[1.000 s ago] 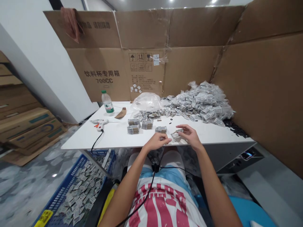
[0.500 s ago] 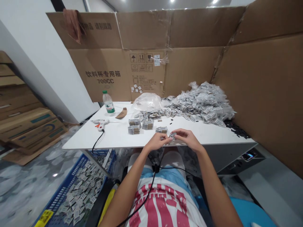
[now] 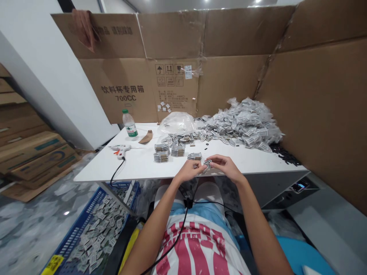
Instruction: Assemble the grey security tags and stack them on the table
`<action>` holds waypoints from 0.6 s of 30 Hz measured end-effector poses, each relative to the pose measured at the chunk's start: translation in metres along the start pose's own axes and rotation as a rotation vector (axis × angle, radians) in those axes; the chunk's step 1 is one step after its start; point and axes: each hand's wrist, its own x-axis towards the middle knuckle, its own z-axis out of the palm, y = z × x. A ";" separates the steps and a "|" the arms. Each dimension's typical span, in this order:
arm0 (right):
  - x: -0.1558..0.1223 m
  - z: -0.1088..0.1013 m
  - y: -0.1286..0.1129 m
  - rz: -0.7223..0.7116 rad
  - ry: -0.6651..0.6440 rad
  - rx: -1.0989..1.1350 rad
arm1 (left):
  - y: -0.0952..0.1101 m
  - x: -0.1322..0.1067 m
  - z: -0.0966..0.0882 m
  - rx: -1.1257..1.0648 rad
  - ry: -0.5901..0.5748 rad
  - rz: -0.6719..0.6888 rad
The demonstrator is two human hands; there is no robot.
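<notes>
View: head camera, looking forward and down.
Left hand (image 3: 189, 172): fingers closed in a narrow pinch on the left end of a tag (image 3: 207, 165).
Right hand (image 3: 226, 167): fingers curled over the right end of the same tag, also pinched narrow.
Tag position: between the two hands, over the near edge of the bench (image 3: 137, 164), straight ahead of the body.
Tag axis: cannot tell; the part is too small and mostly covered.
Nearer hand: neither; both touch it.
Stacks (image 3: 161, 152): sorted tags, near and to the left of the hands; one low stack (image 3: 195, 156) sits just beyond the left hand.
Heap (image 3: 243, 124): bagged tags, far right of the bench, well apart from the hands.
Bag (image 3: 177, 123): clear plastic, behind the stacks; contents unclear.
Crate (image 3: 83, 225): blue, on the floor to the left, holds loose tags.
</notes>
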 end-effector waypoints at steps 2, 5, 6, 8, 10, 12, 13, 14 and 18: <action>-0.001 0.001 -0.001 0.007 0.006 0.013 | -0.001 0.000 0.000 0.007 0.017 -0.007; -0.001 0.004 -0.003 0.010 0.017 0.038 | 0.001 -0.001 -0.001 -0.013 0.032 -0.017; -0.001 0.005 -0.004 0.008 0.020 0.051 | 0.002 -0.001 -0.002 -0.025 0.027 -0.017; 0.000 0.007 -0.005 0.005 0.033 0.075 | 0.005 -0.001 -0.004 -0.039 -0.008 -0.015; 0.001 0.010 -0.004 0.012 0.065 0.080 | 0.006 -0.001 -0.007 -0.039 -0.064 -0.009; 0.003 0.013 -0.003 0.024 0.107 0.063 | 0.007 -0.001 -0.009 -0.032 -0.104 0.001; 0.004 0.015 -0.003 0.028 0.126 0.051 | 0.006 0.000 -0.009 -0.029 -0.118 0.005; 0.004 0.017 -0.002 0.027 0.142 0.039 | 0.005 0.000 -0.010 -0.029 -0.128 0.007; 0.006 0.024 0.000 -0.028 0.152 -0.014 | 0.002 0.001 -0.010 -0.055 -0.154 0.005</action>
